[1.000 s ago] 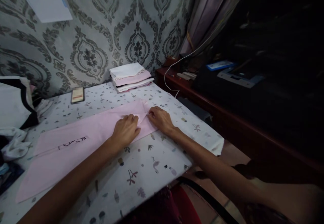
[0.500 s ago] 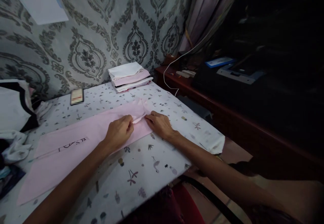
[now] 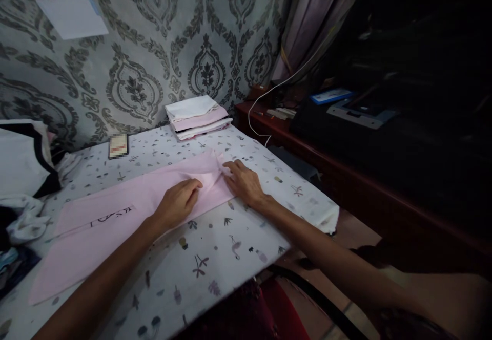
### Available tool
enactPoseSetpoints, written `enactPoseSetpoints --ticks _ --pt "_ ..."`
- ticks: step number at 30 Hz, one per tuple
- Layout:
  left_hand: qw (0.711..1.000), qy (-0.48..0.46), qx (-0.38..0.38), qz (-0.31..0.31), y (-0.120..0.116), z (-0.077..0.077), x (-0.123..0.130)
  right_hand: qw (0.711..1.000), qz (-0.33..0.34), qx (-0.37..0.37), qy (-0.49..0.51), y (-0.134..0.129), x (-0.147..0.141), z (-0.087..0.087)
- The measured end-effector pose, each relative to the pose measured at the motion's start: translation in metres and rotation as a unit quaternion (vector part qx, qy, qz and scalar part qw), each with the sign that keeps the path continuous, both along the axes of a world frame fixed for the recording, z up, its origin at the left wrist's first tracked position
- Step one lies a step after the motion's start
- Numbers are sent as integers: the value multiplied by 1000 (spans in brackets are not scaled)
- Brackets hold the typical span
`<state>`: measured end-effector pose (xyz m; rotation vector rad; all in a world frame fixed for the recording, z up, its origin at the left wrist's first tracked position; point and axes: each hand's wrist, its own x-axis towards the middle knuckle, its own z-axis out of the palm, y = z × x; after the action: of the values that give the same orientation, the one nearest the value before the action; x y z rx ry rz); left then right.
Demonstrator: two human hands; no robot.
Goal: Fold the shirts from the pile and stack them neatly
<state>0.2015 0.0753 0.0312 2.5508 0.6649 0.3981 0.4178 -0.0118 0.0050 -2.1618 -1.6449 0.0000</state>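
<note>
A pink shirt [image 3: 96, 250] with dark lettering lies folded into a long strip across the table. Over its middle, my left hand [image 3: 177, 202] rests on the cloth, its fingers loosely bent and apart from any fold. At the shirt's right end, my right hand [image 3: 246, 182] pinches a bit of the fabric between thumb and fingers. The cloth between the two hands is creased and slightly raised. Part of the shirt is hidden under my left hand and forearm.
Folded clothes [image 3: 198, 117] are stacked at the back of the table [image 3: 234, 273]. A phone [image 3: 118, 146] lies near the wall. Loose clothes [image 3: 21, 161] are heaped at the left. A white cable [image 3: 251, 109] hangs by the dark red wooden furniture [image 3: 307, 143] on the right.
The fold stretched between my hands has slackened onto the shirt. My left fingers have loosened from their pinch; my right hand has shifted slightly upward and its fingers have lifted.
</note>
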Motion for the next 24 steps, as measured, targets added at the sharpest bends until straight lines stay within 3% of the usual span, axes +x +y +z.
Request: enactPoseSetpoints --ticks 4,8,11,13,17,19,24 --pt "999 -25 20 23 14 -7 -3 998 49 -10 -27 8 1 1" --pt "1000 -17 16 -9 16 -19 -9 999 7 -39 -15 15 3 2" --pt "1000 -25 -6 -16 20 -17 -21 999 -1 -35 -17 13 3 3" --pt "998 -47 -22 27 30 -9 -36 1000 12 -9 -17 10 1 4" --pt "975 -59 -58 205 68 6 -76 992 114 60 -1 7 -14 9" --pt "958 -43 -100 264 83 9 -95 980 186 76 14 9 -27 12" --pt "946 -21 -203 252 83 5 -118 945 322 63 16 19 -66 13"
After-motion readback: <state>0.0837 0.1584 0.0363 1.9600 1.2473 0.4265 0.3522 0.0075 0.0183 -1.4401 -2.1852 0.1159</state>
